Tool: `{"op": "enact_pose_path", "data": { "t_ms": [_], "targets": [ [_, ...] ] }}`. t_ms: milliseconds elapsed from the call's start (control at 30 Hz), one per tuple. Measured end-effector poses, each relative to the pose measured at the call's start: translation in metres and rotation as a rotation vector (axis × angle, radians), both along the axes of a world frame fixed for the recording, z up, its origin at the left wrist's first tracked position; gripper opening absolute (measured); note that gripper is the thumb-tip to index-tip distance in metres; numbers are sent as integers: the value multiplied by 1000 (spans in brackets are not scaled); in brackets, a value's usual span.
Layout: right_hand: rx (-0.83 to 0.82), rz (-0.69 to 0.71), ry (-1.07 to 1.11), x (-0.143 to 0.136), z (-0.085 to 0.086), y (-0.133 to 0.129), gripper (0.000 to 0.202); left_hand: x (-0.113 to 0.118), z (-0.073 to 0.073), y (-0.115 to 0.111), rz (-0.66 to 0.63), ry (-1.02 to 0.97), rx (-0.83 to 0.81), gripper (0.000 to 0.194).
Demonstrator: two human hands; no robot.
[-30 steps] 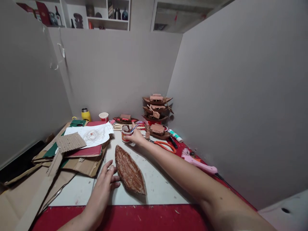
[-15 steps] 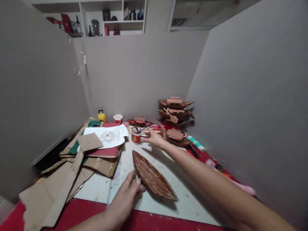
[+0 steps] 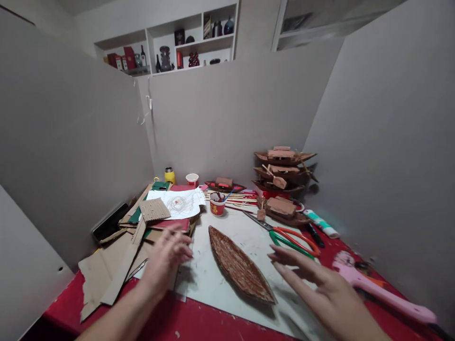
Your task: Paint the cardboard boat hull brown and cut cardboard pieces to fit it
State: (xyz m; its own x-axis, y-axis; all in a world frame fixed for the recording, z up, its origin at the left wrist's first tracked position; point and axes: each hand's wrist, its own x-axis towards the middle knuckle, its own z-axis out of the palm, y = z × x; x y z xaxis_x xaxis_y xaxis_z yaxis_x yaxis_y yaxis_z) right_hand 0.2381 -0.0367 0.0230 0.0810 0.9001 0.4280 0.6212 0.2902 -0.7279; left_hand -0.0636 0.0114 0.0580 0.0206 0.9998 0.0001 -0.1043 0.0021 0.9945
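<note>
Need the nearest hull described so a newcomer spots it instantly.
On the red table, find the white board. The brown hull lies slantwise on it, one pointed end towards the nearer red cup. Unlike the roofed boats behind, it is wholly open on top.

This seems to be a small craft workshop, arranged between plain grey partition walls (image 3: 227,113). On the red-covered table (image 3: 199,319) there are a brown leaf-shaped boat hull (image 3: 241,267), a stack of roofed brown model boats (image 3: 284,169), long scissors with orange and green handles (image 3: 273,228), and torn brown cardboard sheets (image 3: 94,289).
</note>
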Motion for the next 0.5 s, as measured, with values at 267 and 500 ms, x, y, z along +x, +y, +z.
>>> {"op": "enact_pose_path", "data": {
  "t_ms": [267,500],
  "targets": [
    [-46,36,-166,-2,-27,-11,54,-102,37,80,558,698,88,81],
    [-151,152,-304,-26,-24,-19,118,-99,32,97,449,787,47,65]
  ]
}}
